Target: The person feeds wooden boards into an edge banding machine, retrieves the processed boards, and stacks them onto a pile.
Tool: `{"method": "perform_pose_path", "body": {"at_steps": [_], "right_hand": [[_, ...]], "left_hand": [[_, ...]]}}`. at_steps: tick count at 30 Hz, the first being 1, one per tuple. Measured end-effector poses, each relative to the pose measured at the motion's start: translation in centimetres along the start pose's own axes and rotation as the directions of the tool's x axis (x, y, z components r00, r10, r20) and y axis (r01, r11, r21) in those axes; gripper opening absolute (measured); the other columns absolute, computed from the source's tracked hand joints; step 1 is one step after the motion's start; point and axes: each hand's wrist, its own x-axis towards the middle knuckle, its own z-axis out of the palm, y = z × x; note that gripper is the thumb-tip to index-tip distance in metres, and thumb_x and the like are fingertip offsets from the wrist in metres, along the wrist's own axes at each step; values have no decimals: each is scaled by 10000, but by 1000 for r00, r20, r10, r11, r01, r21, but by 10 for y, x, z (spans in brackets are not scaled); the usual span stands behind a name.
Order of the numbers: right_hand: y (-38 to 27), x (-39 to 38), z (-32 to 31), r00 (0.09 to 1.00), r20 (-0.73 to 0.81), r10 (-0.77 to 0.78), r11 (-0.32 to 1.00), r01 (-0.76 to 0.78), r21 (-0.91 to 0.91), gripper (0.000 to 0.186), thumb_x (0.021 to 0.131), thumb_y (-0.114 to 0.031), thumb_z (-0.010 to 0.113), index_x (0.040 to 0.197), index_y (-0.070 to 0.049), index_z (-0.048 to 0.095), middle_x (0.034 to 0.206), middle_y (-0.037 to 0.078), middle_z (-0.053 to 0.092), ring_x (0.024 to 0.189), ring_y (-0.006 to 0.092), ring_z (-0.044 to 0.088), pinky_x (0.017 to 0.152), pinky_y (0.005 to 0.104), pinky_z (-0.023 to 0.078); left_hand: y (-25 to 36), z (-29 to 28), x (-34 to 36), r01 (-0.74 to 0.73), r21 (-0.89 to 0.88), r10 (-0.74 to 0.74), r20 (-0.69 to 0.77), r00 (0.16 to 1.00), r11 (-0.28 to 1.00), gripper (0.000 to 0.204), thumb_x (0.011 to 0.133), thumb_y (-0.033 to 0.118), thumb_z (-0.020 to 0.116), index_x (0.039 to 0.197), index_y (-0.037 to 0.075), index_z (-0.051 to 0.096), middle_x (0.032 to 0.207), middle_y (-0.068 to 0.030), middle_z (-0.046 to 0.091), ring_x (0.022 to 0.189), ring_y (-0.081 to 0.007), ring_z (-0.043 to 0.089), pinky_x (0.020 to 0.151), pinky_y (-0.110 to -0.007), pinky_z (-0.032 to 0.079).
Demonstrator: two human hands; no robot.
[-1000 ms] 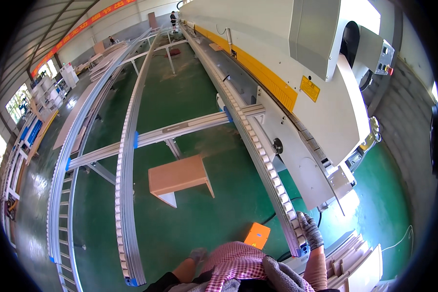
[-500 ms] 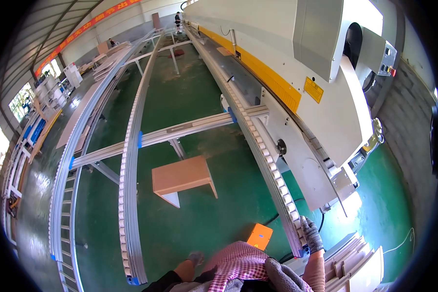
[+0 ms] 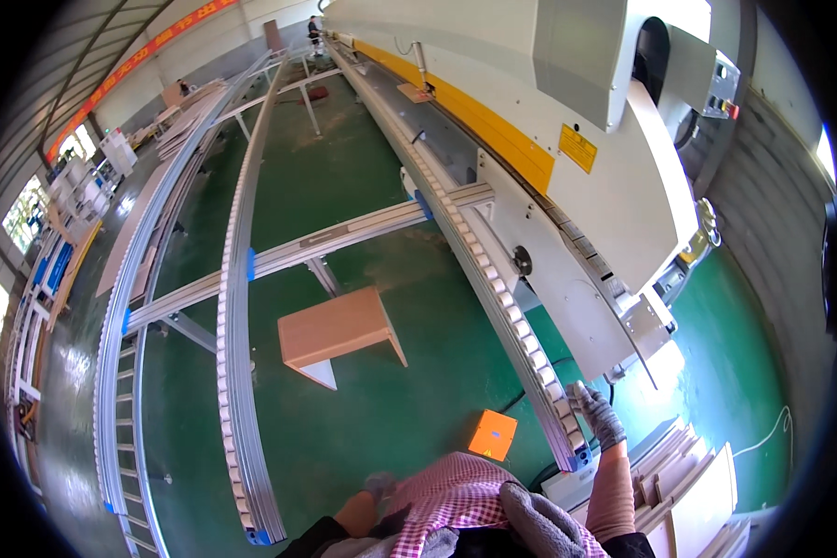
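My right hand, in a grey knit glove, is at the near end of the right roller rail. Its fingers are loosely bent and apart beside the white rollers, with nothing visible in them; whether they touch the rail I cannot tell. My left hand, also gloved in grey, hangs low in front of me, partly behind the pink checked apron. It is blurred and its fingers cannot be made out. An orange box stands on the green floor between the hands.
A long white and yellow machine runs along the right. Left of me lie more roller rails, joined by a crossbar. A brown bench-shaped board piece stands between rails. Stacked panels lie at lower right. Another person stands far off.
My right hand has lifted a little off the rail's end, its fingers more bent than before. The whole view has shifted slightly left. My left hand stays low.
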Motion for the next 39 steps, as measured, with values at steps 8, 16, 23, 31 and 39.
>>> {"method": "perform_pose_path", "body": {"at_steps": [8, 16, 23, 31, 39], "right_hand": [[-18, 3, -12, 999, 47, -13, 999, 15, -49, 649, 922, -576, 466, 1246, -22, 556, 1149, 140, 618, 1053, 263, 589, 931, 396, 445], [-19, 60, -10, 984, 160, 76, 995, -86, 58, 770, 907, -615, 436, 1311, 40, 458, 1301, 242, 512, 1209, 375, 498, 1008, 477, 394], [-25, 91, -10, 975, 212, 62, 987, -92, 134, 811, 918, -629, 378, 1366, 48, 371, 1384, 280, 400, 1280, 413, 402, 1059, 502, 324], [-24, 84, -5, 988, 151, 16, 957, -59, 283, 734, 930, -563, 442, 1333, 50, 412, 1323, 270, 471, 1220, 391, 470, 1019, 487, 379], [-53, 95, 18, 979, 206, -10, 894, -84, 441, 753, 931, -551, 446, 1390, 36, 342, 1418, 280, 362, 1322, 369, 365, 1087, 468, 298]], "left_hand": [[65, -44, -25, 71, 281, -119, 159, 980, 957, 303, 854, 356, 557, 1032, 142, 675, 1027, -107, 669, 892, -283, 660, 727, -412, 529], [54, -44, -15, 216, -18, -212, 131, 968, 976, 349, 830, 423, 551, 992, 143, 683, 955, -131, 675, 838, -309, 660, 716, -440, 521], [78, -45, -32, 348, -39, -337, 170, 926, 937, 149, 865, 217, 569, 921, 133, 678, 913, -32, 679, 819, -199, 643, 652, -348, 522], [76, -54, -51, 79, 295, -92, 33, 995, 952, 109, 783, 172, 675, 881, 126, 662, 865, -74, 662, 748, -218, 644, 639, -371, 518], [70, -72, -50, 20, -79, -16, 56, 998, 997, 118, 766, 195, 662, 870, 139, 662, 861, -87, 657, 772, -268, 636, 647, -388, 509]]}}
